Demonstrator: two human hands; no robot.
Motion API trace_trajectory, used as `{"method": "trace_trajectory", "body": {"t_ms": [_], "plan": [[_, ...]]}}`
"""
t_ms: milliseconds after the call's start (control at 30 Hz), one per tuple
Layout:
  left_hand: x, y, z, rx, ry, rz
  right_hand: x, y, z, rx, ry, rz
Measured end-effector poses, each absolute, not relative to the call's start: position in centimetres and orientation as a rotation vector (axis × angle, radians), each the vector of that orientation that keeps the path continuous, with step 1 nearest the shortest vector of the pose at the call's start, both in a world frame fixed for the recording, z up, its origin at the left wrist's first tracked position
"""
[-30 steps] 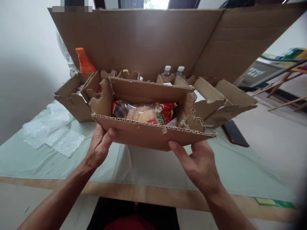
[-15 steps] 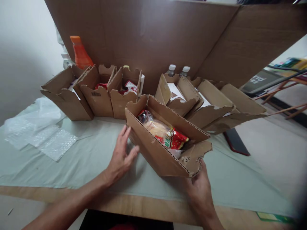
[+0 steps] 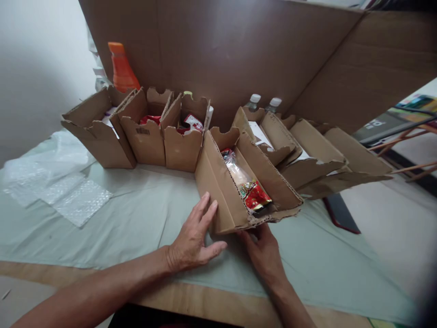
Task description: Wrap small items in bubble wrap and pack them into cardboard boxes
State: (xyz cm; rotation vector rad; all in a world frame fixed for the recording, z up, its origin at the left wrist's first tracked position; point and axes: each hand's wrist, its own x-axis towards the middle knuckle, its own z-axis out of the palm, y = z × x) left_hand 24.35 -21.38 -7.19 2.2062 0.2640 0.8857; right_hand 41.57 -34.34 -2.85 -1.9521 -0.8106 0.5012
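Observation:
A long open cardboard box (image 3: 218, 200) stands angled in the middle of the table, its near end toward me. Inside lies a red, partly clear snack packet (image 3: 254, 193), its contents hard to make out. My left hand (image 3: 196, 230) has its fingers spread, the tips against or very close to the box's left wall. Under the near end, my right hand (image 3: 262, 250) holds the box by its lower front edge, with its fingertips hidden beneath the cardboard.
Several cardboard boxes stand behind: a left group (image 3: 146, 136) with packets inside, and a right group (image 3: 314, 141). Behind them rise an orange bottle (image 3: 123, 68), two white-capped bottles (image 3: 254, 101) and a tall cardboard panel (image 3: 221, 50). Bubble wrap (image 3: 75, 196) lies left; a dark flat object (image 3: 341, 214) right.
The box has swung round and moved back toward the gap between the two groups. My right hand has shifted left beneath its near end; my left hand has followed along its side.

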Motion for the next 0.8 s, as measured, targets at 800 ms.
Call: {"method": "trace_trajectory", "body": {"t_ms": [800], "plan": [[25.5,-17.2,-2.6,2.102,0.615,0.382,46.2,-29.4,-7.5,-1.969,-1.228,-0.007]]}}
